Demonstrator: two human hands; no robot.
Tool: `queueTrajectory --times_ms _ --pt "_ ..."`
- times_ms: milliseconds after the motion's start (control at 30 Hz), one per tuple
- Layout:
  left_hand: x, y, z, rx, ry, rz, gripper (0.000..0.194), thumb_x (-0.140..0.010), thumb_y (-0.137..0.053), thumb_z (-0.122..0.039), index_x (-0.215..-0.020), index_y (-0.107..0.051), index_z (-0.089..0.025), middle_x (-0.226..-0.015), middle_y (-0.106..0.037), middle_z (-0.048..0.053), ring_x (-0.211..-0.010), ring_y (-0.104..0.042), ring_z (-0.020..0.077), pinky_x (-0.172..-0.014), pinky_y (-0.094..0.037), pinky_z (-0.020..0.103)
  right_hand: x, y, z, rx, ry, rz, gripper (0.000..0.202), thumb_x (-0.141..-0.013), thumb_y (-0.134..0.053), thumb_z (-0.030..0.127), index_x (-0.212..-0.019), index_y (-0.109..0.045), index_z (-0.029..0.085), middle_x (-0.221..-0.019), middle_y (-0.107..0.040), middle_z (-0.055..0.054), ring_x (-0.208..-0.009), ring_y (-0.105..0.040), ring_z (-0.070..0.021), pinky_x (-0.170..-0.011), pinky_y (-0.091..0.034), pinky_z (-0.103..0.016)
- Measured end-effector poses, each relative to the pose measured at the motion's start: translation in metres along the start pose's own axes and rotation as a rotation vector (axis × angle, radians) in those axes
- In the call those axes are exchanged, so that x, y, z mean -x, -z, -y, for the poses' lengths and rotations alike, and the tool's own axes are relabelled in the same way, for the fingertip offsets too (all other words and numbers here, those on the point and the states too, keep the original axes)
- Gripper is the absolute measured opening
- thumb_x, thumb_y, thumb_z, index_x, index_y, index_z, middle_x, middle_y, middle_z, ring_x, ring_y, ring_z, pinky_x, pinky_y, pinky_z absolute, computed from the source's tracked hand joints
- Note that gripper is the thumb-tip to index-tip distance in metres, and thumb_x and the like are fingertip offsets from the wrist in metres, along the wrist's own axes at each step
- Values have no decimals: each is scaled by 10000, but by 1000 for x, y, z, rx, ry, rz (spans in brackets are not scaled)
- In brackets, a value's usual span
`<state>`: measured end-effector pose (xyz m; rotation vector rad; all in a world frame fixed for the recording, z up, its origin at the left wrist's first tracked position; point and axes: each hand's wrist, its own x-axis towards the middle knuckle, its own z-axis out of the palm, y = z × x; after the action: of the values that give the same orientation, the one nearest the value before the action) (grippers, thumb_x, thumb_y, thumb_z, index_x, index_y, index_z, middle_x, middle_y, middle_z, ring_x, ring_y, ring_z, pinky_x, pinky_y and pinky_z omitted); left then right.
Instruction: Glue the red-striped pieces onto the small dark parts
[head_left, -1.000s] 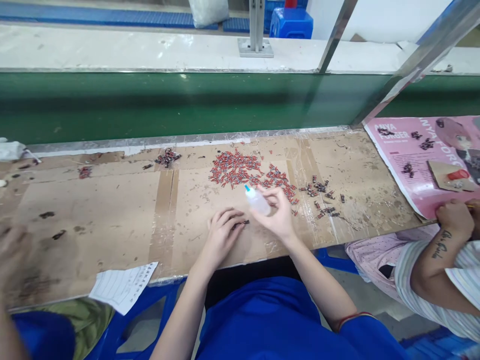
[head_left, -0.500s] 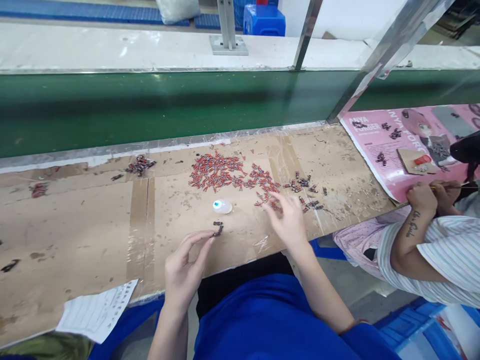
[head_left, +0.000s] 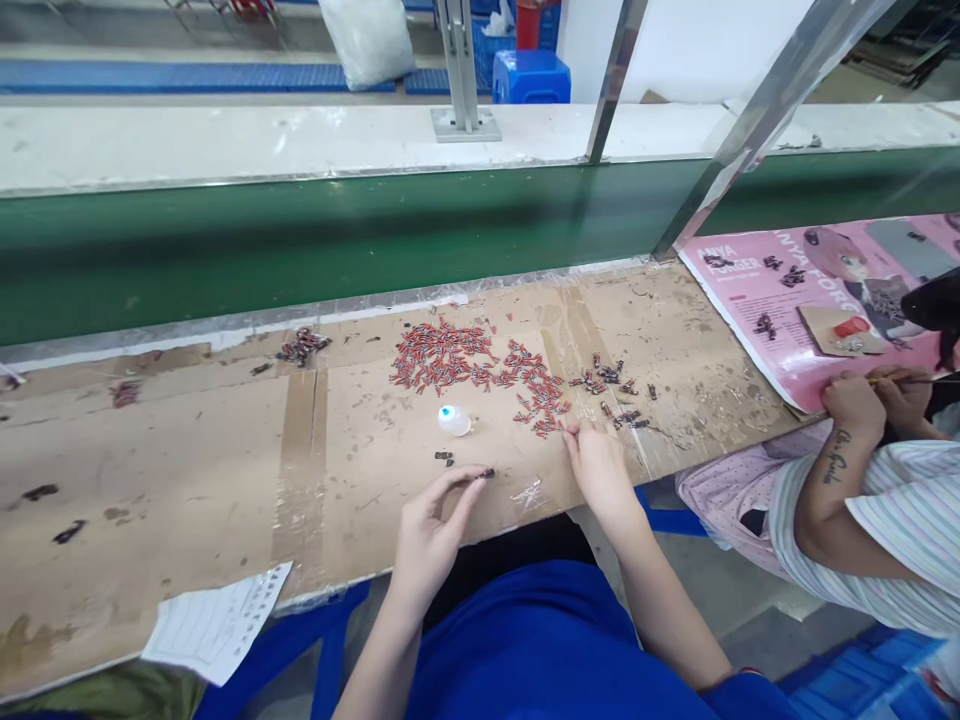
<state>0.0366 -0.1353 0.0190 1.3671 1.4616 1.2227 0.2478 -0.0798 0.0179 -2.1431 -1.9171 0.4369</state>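
Observation:
Between thumb and forefinger, my left hand [head_left: 433, 530] pinches a small dark part [head_left: 489, 473] above the table's near side. My right hand [head_left: 602, 468] is at the lower right edge of a spread of small red-and-silver pieces [head_left: 444, 358]. Its fingers are drawn together at the tips; whatever they hold is too small to make out. Two small dark pieces [head_left: 443, 456] lie just beyond my left hand. Past them a small white bottle with a blue tip [head_left: 454, 420] lies on its side. Several dark parts [head_left: 606, 374] are clustered beyond my right hand.
Cardboard [head_left: 375, 500] covers the table. Farther left are a dark heap [head_left: 303, 346], a small red bunch [head_left: 126, 393] and a paper sheet [head_left: 217, 620]. A green strip [head_left: 300, 240] and metal posts stand behind. A co-worker's hands [head_left: 855, 405] work over a pink poster [head_left: 757, 310] at right.
My left hand has moved right with the dark part, away from the two dark pieces on the table. My right hand has lowered, and its spread fingers have come together. The view has shifted slightly.

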Motion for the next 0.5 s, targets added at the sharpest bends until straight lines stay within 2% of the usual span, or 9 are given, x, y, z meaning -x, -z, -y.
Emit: queueTrajectory --times_ms 67,133,233,333,400,500 --pt "-3 -5 -2 42 37 -6 181 -818 -673 -345 -861 -747 -185 -885 -782 70 -843 -744 206 -816 -599 294 3 4 0 20 -12 13 160 -891 -543 143 -834 -692 164 -878 -742 -164 -955 -663 -316 -873 -497 -412" --pt "-6 -9 -6 74 49 -20 181 -799 -687 -345 -848 -749 -183 -870 -782 73 -815 -743 201 -800 -598 287 6 7 -1 -61 -10 29 161 -872 -552 136 -803 -689 184 -829 -745 -140 -920 -681 -304 -840 -524 -405" --pt "-10 -12 -12 102 70 -55 199 -774 -706 -340 -880 -758 -180 -870 -784 79 -787 -740 197 -782 -597 286 13 12 5 -422 47 120 128 -853 -575 169 -820 -693 205 -809 -760 -79 -801 -717 -244 -773 -567 -368" --pt "-11 -12 -19 129 108 -58 238 -768 -713 -348 -924 -768 -177 -897 -788 90 -817 -745 210 -803 -596 304 22 16 23 -850 147 191 153 -868 -599 267 -940 -716 201 -882 -779 -65 -840 -742 -223 -798 -589 -352" --pt "-12 -10 -24 136 113 -52 234 -769 -711 -355 -912 -775 -180 -901 -788 92 -832 -745 217 -809 -595 312 27 19 39 -1024 187 125 176 -874 -613 302 -965 -729 207 -917 -781 -63 -893 -742 -217 -842 -585 -349" --pt "-12 -7 -33 121 88 -76 213 -766 -715 -350 -885 -781 -187 -885 -789 84 -809 -741 213 -793 -593 309 33 22 62 -1173 175 -31 143 -879 -620 297 -906 -735 216 -890 -781 -51 -864 -740 -197 -827 -591 -329"
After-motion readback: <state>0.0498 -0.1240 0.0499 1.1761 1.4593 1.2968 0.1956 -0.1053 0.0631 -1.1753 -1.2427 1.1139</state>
